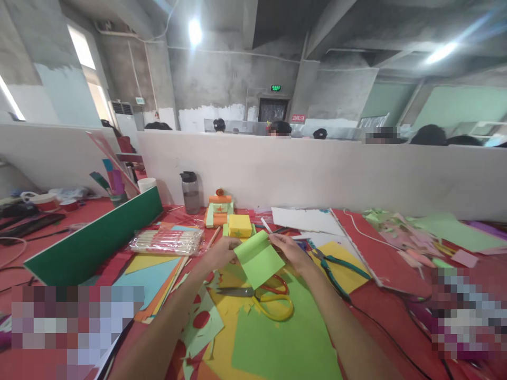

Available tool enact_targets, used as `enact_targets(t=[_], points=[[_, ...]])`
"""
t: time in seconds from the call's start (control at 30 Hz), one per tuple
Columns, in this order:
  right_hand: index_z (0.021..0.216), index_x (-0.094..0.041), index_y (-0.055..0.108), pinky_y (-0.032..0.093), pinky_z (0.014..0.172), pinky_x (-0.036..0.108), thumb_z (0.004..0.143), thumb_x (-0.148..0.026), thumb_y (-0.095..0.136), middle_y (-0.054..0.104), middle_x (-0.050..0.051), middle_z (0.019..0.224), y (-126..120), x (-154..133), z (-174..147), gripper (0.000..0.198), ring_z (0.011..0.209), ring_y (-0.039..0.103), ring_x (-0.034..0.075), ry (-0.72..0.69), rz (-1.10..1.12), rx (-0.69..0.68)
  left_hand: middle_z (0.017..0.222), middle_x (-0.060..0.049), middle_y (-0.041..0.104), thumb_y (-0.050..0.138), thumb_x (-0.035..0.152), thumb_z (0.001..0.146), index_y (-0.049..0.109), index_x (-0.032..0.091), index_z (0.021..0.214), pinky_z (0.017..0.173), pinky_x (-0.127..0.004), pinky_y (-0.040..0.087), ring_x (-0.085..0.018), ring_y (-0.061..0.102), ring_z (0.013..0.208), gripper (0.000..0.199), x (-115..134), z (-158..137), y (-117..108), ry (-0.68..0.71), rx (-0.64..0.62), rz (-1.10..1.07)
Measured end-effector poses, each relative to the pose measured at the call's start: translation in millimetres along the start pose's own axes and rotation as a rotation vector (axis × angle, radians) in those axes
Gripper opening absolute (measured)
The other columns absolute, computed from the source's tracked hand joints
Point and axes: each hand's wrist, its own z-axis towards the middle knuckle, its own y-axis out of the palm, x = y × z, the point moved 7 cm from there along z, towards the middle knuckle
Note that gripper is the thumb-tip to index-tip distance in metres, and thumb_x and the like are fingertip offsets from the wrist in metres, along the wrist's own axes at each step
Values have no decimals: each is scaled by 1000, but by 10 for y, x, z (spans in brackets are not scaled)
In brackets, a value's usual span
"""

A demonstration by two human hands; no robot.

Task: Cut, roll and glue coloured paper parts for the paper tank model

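Observation:
A light green sheet of paper (259,261) is held up between my two hands, its far edge bent over in a curl. My left hand (222,253) pinches its left corner, and my right hand (290,249) grips the upper right edge. Below the sheet lie scissors (273,306) with a yellow and a red handle loop, blades pointing left. Under them spread larger green paper (285,343) and yellow paper. Just beyond my hands stands a yellow paper box (240,226), with an orange and green paper model (219,211) behind it.
Green-handled pliers (340,266) lie right of my right hand. A bag of wooden sticks (166,241), a green board (99,237) and a water bottle (190,192) stand or lie to the left. A white partition (253,169) closes off the back. Paper scraps (400,232) are heaped at right.

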Motion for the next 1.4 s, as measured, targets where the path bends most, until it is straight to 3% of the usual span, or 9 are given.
enact_targets(t=[0.17,0.37,0.73,0.9,1.1,1.4], points=[[99,-23,71,50,59,21,83,-43,72,75,3,89,-42,-24,1,25,72,67,15,-3,-30,29,81,-3,72,47,10,62,71,12,90,64,-24,51,-16,66,70,37,52,-27,56,55,-51,8],[96,-21,73,50,62,23,75,-39,79,73,4,91,-45,-15,-14,29,73,66,15,28,-130,-64,81,-3,72,45,10,61,71,13,85,64,-23,48,-16,64,71,36,36,-48,121,122,-135,106],[94,-19,73,47,60,21,77,-52,77,73,6,91,-73,36,-12,37,75,65,14,49,-105,-133,72,-1,71,43,11,56,70,13,80,60,-23,49,-14,63,62,36,-44,-33,113,40,-178,29],[95,-18,74,53,72,30,65,-47,87,73,7,91,-57,23,-23,44,76,67,18,34,-172,-158,74,-2,72,42,11,57,71,13,80,61,-23,49,-14,64,62,37,-14,-70,129,26,-203,21],[87,-15,75,53,74,34,54,-41,92,75,7,81,-29,-24,-5,45,78,70,22,8,-217,-133,79,-3,73,42,11,57,72,13,84,63,-23,50,-13,64,63,41,6,-88,149,13,-229,25],[87,-14,76,54,77,36,55,-43,90,76,7,79,-35,-14,19,45,78,72,24,-33,-236,-114,79,-3,72,43,12,57,71,13,84,63,-23,50,-14,65,66,39,-29,-79,137,24,-216,63]])
